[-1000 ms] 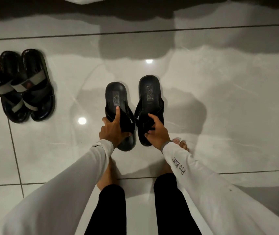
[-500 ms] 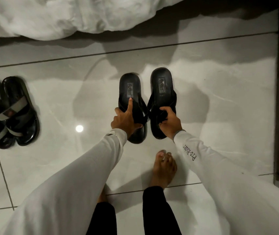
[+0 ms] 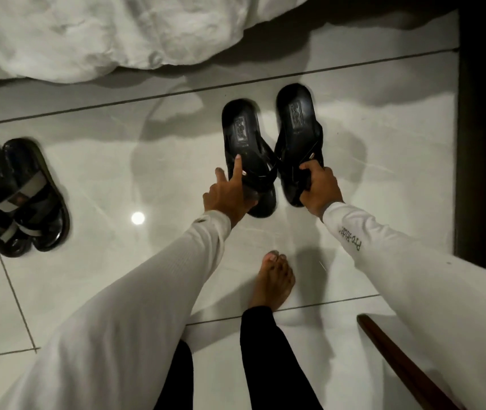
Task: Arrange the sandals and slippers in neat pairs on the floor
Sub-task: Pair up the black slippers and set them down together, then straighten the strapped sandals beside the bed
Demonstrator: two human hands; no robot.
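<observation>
Two black flip-flop slippers are side by side in the middle of the view, heels pointing away from me. My left hand (image 3: 227,193) grips the toe end of the left slipper (image 3: 243,134), its index finger stretched along the footbed. My right hand (image 3: 318,187) holds the right slipper (image 3: 296,125) by its strap and toe end. I cannot tell whether the slippers touch the floor. A pair of black sandals with grey straps (image 3: 20,196) lies together on the glossy pale tiles at the left.
White bedding (image 3: 103,34) hangs down along the top. A dark wall or door frame (image 3: 484,128) runs down the right side, and a brown wooden edge (image 3: 404,362) juts in at lower right. My bare foot (image 3: 274,279) stands just below the slippers.
Both hands have carried the two slippers to the right, toward the dark frame. The strapped sandals have not moved on the floor. My right foot has stepped forward.
</observation>
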